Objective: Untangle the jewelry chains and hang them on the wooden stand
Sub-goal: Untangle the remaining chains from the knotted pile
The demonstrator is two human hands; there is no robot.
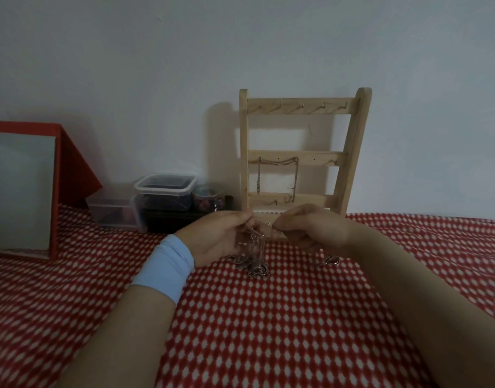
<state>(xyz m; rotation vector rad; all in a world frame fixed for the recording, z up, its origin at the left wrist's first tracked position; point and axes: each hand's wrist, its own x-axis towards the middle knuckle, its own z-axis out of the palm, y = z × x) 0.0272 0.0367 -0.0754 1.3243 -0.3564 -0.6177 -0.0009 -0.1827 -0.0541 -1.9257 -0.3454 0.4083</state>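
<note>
Because the strands are knotted together, the left hand (221, 236) and right hand (310, 231) each pinch a thin chain (264, 223) between thumb and fingertips. They hold it raised and close together, probably so the loops hang free and the knot shows. Below them the tangle (254, 266) lies heaped on the red checked cloth (268, 317), fine-linked and dull silver. The wooden stand (296, 106) is against the wall just behind, with a hung chain (278, 161) draped across its middle bar.

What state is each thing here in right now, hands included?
Wooden stand: upright.
Hung chain: draped on the stand's middle rail.
Tangled chains: partly held up, bottom bunched on the cloth.
Left hand: pinching the tangle.
Right hand: pinching the tangle.
Lidded container: closed.
</note>
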